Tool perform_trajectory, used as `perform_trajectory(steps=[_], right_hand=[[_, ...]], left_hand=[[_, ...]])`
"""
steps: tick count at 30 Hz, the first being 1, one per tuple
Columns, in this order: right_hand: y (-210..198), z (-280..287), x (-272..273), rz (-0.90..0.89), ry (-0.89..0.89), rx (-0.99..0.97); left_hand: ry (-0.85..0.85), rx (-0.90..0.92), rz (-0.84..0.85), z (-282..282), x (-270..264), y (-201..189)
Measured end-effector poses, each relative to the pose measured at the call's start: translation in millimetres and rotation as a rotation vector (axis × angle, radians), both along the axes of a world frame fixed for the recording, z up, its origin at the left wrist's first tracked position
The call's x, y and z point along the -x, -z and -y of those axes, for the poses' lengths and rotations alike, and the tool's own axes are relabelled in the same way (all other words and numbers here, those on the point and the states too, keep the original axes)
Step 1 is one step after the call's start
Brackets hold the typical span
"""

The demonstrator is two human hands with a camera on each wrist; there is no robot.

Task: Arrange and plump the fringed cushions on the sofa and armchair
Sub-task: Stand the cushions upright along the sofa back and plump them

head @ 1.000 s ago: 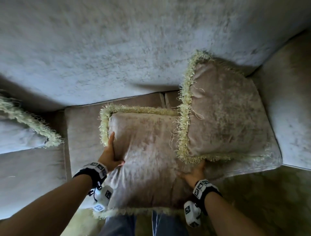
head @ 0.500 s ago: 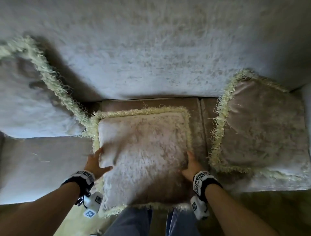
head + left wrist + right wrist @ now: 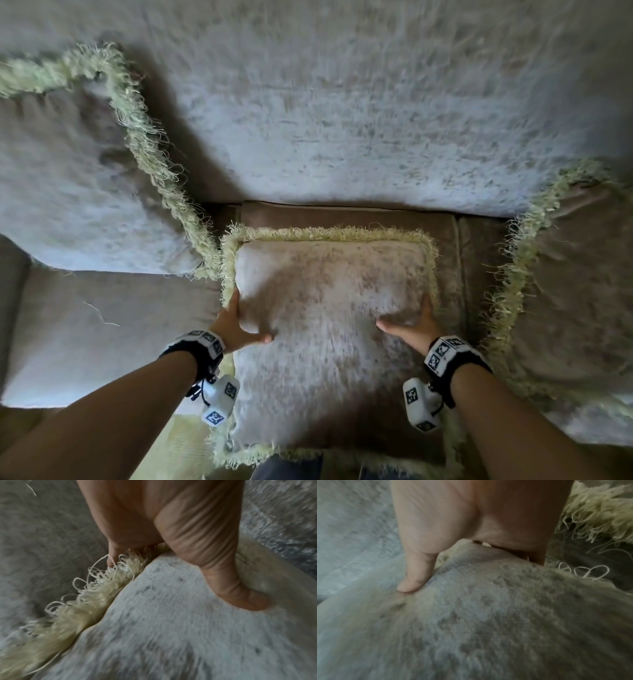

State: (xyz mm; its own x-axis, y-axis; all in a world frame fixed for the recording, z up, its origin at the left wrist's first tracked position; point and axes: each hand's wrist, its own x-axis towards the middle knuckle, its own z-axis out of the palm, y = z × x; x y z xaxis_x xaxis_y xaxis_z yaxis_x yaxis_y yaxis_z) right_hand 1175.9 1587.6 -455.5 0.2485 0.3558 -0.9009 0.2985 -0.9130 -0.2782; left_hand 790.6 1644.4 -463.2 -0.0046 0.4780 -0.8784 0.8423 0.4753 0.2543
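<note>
1. Both hands clasp the middle fringed cushion [image 3: 329,318] by its sides on the sofa seat [image 3: 113,318].
2. The left hand [image 3: 236,329] grips its left edge, thumb on the face.
3. The right hand [image 3: 416,329] does likewise on the right edge.
4. The left cushion [image 3: 75,178] and the right cushion [image 3: 575,291] lean against the sofa back [image 3: 342,102].

Three fringed cushions: left cushion [image 3: 78,192], middle cushion [image 3: 329,329], right cushion [image 3: 575,291]. One sofa [image 3: 342,102]. Two hands: left hand [image 3: 236,329], right hand [image 3: 414,329]. Two wrist bands.
</note>
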Motion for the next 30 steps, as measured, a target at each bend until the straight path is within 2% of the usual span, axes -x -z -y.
perform_trajectory(steps=[3,7,15,18,24,26,30], right_hand=[[9.1,1.0,0.3,-0.017,0.045,0.022],[11.4,3.0,1.9,-0.007,0.084,-0.011],[-51.3,15.6,-6.4,0.010,0.145,-0.150],[-94.1,-4.7,-10.8,0.039,0.197,-0.294],[-165.1,-78.5,-37.8,0.097,0.186,-0.561],[-178.8,-101.4,-44.3,0.153,0.145,-0.590],[-179.6,-135.0,-54.0,0.219,0.112,-0.643]], left_hand=[[-0.050,0.027,0.078,-8.2,-6.0,6.8],[-0.010,-0.022,0.064,-8.8,-14.0,7.0],[-0.021,-0.250,0.166,-13.6,-26.5,-58.8],[-0.038,-0.391,0.195,-40.8,-37.4,-92.8],[-0.084,-0.721,0.259,-109.1,-60.8,-149.4],[-0.144,-0.797,0.282,-126.7,-65.8,-153.9],[-0.208,-0.868,0.255,-144.8,-78.5,-141.6]])
